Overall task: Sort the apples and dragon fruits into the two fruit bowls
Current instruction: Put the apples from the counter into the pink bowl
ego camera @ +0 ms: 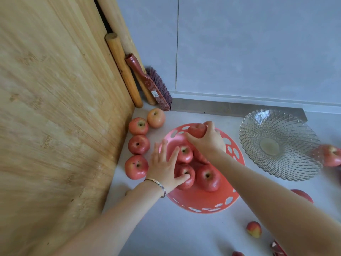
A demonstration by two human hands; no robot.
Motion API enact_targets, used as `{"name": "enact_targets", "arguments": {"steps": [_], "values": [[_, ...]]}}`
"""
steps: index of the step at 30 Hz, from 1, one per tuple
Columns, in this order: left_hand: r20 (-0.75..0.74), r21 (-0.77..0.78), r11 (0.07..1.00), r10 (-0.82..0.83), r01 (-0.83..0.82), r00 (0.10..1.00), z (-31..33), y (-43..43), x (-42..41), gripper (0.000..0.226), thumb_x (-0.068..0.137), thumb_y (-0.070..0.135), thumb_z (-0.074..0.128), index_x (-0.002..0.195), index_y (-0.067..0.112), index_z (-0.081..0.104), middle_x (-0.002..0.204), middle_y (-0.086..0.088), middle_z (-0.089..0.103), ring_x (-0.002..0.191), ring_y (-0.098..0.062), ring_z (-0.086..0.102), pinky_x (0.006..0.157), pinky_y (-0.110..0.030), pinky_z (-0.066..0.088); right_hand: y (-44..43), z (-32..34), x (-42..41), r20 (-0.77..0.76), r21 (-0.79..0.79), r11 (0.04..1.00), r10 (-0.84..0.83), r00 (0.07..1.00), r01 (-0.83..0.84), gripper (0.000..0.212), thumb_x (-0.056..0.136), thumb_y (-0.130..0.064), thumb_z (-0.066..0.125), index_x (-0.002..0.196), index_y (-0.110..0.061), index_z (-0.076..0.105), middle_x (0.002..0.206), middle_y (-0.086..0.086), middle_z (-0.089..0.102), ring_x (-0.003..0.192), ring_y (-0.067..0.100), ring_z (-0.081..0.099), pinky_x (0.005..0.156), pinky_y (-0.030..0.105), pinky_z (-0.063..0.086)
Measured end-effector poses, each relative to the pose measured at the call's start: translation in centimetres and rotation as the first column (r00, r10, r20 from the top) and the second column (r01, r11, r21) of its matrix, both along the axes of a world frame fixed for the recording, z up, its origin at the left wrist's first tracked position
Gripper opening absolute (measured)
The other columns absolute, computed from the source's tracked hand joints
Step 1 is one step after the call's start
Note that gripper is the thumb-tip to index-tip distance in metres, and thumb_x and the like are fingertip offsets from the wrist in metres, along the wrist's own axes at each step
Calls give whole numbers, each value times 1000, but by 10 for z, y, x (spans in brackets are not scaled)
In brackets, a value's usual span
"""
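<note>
Nearest us, a small peach-like fruit point(254, 229) lies alone on the pale desk point(166, 230), with a blurred red fruit point(302, 195) showing past our right forearm.

Next comes the red bowl point(201, 202), a perforated plastic dish that already carries several apples. Our left hand point(164, 167), a bracelet point(156, 183) on its wrist, lies flat over the bowl's left side with its fingers point(174, 154) spread apart; the thumb touches the front apple point(186, 177), and the forefinger reaches the apple behind it point(185, 153). Another apple point(208, 178) sits just beside, near the bowl's middle.

Our right hand point(208, 139) is over the far side of the bowl, its fingers closed around a held apple point(197, 130) above the rim.

Left of the bowl, four loose apples point(137, 144) stand in a line on the desk along the edge of a large wooden board point(55, 108).

To the right, well apart from the red bowl, the glass bowl point(280, 145) holds no fruit; a blurred reddish fruit point(332, 156) shows at its right edge.

Farthest back, a rolling pin point(123, 71) and a red brush point(153, 85) lean in the corner against the grey wall point(239, 52).
</note>
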State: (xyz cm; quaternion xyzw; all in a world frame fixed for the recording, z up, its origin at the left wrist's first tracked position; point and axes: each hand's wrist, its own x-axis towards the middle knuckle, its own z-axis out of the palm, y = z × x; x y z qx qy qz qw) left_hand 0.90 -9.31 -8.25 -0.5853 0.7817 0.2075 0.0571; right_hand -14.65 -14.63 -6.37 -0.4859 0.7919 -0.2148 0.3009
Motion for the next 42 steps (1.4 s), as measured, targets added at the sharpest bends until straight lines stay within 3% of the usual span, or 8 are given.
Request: {"name": "enact_targets", "arguments": {"steps": [6, 10, 14, 30, 33, 37, 40, 42], "values": [[79, -26, 991, -131, 134, 988, -7, 2, 0, 77, 79, 63, 46, 144, 37, 13, 158, 6, -3, 142, -23, -19, 111, -56, 13, -7, -7, 17, -127, 45, 999, -5, 992, 11, 74, 72, -67, 57, 116, -11, 36, 116, 19, 52, 108, 38, 53, 91, 44, 43], [97, -54, 989, -132, 138, 986, -9, 4, 1, 75, 75, 69, 34, 142, 40, 18, 158, 7, 3, 145, -18, -1, 107, -49, 22, 0, -5, 17, -79, 70, 983, 174, 982, -168, 69, 79, -57, 56, 137, -33, 27, 125, 20, 44, 107, 41, 55, 95, 44, 44], [88, -34, 992, -116, 119, 989, -8, 4, 1, 75, 79, 66, 42, 143, 40, 14, 157, 9, -2, 145, -16, 1, 107, -48, 19, 5, -5, 6, -33, 25, 950, 313, 949, -312, 63, 75, -41, 68, 130, -36, 36, 120, 17, 47, 98, 38, 59, 86, 40, 51], [45, -42, 989, -137, 139, 990, -10, 5, 3, 73, 77, 67, 40, 142, 37, 22, 158, 7, 5, 145, -17, 5, 106, -47, 22, 6, -12, 9, 13, 16, 962, 271, 963, -271, 70, 76, -32, 65, 135, -24, 28, 139, 10, 31, 125, 34, 39, 103, 46, 37], [-248, -227, 971, -129, 72, 960, 1, -2, 9, 63, 74, 58, 38, 131, 32, 42, 148, 0, 38, 140, -19, 22, 102, -38, 24, 6, -5, 9, -82, 79, 962, 267, 960, -261, 69, 78, -37, 64, 135, -22, 28, 136, 13, 29, 126, 36, 31, 103, 46, 33], [-493, -429, 829, 119, -359, 862, -5, -14, 51, 48, 68, 20, 56, 116, 14, 50, 117, -16, 60, 112, -28, 53, 91, -37, 41, 20, 12, -2, -55, 95, 944, 322, 945, -316, 69, 78, -38, 65, 135, -17, 32, 131, 16, 35, 123, 36, 36, 101, 44, 34], [-224, -145, 900, 375, -411, 900, -16, -9, 79, 72, 65, 22, 69, 129, 8, 41, 125, -14, 49, 116, -33, 48, 92, -36, 42, 40, 22, -9, -16, 124, 923, 369, 929, -364, 60, 81, -33, 62, 133, -18, 36, 130, 15, 39, 119, 35, 42, 100, 40, 35], [41, -21, 940, 341, -341, 939, -24, -3, 84, 84, 66, 33, 71, 137, 17, 29, 130, -9, 41, 117, -32, 45, 90, -38, 43, 53, 28, -11, -34, 75, 929, 365, 930, -362, 55, 82, -28, 61, 131, -19, 39, 128, 14, 41, 119, 33, 42, 100, 38, 34]]}}
